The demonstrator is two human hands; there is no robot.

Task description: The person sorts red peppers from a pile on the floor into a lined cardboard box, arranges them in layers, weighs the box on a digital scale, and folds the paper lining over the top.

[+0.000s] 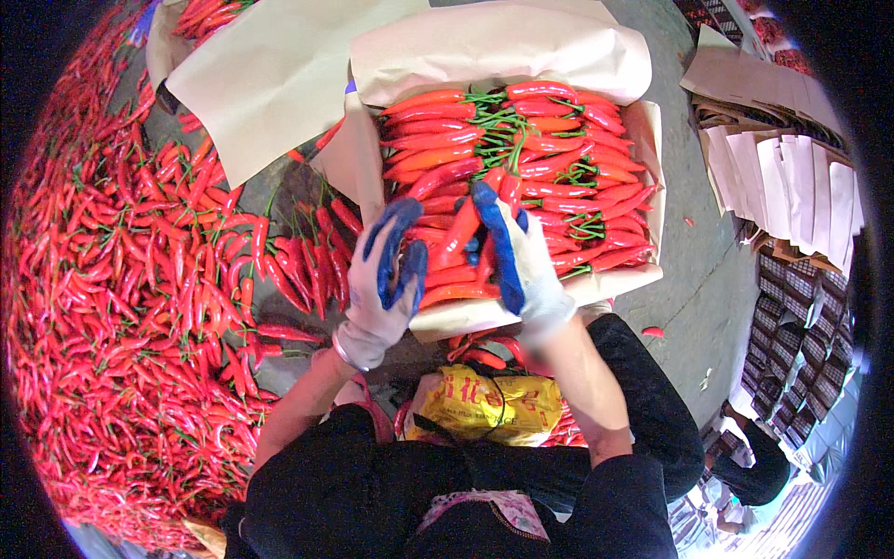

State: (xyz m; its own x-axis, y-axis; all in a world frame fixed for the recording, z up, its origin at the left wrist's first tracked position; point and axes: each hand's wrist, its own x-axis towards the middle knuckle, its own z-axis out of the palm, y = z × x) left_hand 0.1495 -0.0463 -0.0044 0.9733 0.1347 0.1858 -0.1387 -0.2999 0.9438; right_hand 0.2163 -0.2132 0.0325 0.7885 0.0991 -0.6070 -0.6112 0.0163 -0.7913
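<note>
My left hand point(384, 279), in a white glove with blue coated fingers, is at the near left corner of a paper-lined box point(646, 133). Its fingers are curved and apart, and I see nothing held in them. Over the middle of the box, my right hand point(517, 251) in a matching glove grips a few red chili peppers point(461, 227); its fingertips are partly hidden behind them. Rows of glossy red chilies point(429, 140) fill the box, many with their green stems turned toward the middle. The brown paper liner point(499, 52) is folded back over the far side.
A large heap of loose red chilies point(140, 279) covers the floor on the left. Paper sheets point(782, 182) lie stacked at right above dark plastic crates point(789, 335). A yellow printed bag point(489, 405) lies close before me. Another person point(751, 461) is at lower right.
</note>
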